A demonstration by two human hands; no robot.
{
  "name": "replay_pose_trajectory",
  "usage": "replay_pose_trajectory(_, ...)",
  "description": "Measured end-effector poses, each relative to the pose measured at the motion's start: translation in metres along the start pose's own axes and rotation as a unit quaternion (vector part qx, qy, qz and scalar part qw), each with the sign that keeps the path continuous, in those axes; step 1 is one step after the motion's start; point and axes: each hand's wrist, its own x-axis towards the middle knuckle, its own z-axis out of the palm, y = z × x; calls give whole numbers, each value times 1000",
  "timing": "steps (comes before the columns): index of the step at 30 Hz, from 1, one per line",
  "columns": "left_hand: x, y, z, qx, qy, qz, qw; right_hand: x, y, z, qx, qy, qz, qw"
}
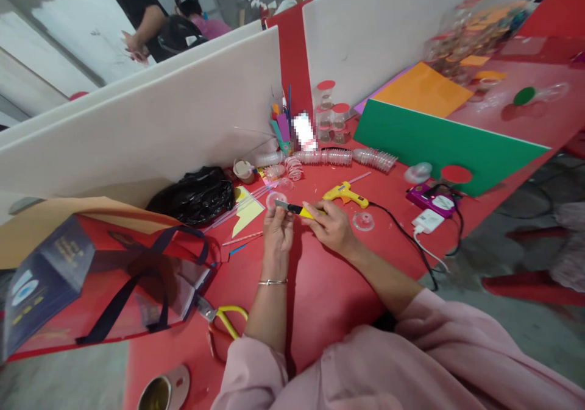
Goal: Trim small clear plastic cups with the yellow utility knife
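My right hand (pixel 333 224) is closed around a yellow and black utility knife (pixel 296 208), its blade pointing left. My left hand (pixel 278 230) pinches a small round clear plastic piece (pixel 275 197), perhaps a lid or cup. The blade lies across this piece, just above my left fingertips; whether it cuts in, I cannot tell. Beyond my right hand is a yellow hot glue gun (pixel 343 195) on the red table (pixel 329 294). A clear plastic lid (pixel 364 221) lies to the right of that hand.
Rows of stacked clear plastic cups (pixel 375 159) lie along the back. On the left are a black plastic bag (pixel 196 195), a large shopping bag (pixel 119 276) and scissors (pixel 223 321). A purple power strip (pixel 429 200) with cables and a green board (pixel 439 145) stand right.
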Motion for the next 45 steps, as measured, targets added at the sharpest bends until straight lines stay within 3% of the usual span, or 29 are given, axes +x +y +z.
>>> replay_pose_trajectory(3,0,0,0,-4,0,-4,1000,0,-3,2,33,-2,9,999)
replay_pose_trajectory(11,-2,-2,-1,-10,-19,1,1000,1,2,2,-1,6,11,1000)
replay_pose_trajectory(15,1,-1,-2,3,-13,15,1000,4,-3,-1,89,-6,69,994)
replay_pose_trajectory(18,2,2,-2,15,-26,17,999,8,-9,-6,214,-38,164,962)
replay_pose_trajectory(21,1,5,-2,25,-28,27,999,10,-13,-9,310,-97,264,908)
replay_pose_trajectory(24,1,6,-2,26,-15,39,999,10,-12,-8,345,-133,305,878)
replay_pose_trajectory(28,4,7,-4,44,26,60,997,7,-10,-6,349,-155,312,870)
replay_pose_trajectory(33,7,5,-6,59,64,77,993,5,-10,-6,325,-156,286,888)
replay_pose_trajectory(39,3,2,-1,64,67,62,994,8,-9,-5,358,-132,335,862)
replay_pose_trajectory(45,-1,4,4,53,58,51,996,9,-6,-5,356,-113,334,866)
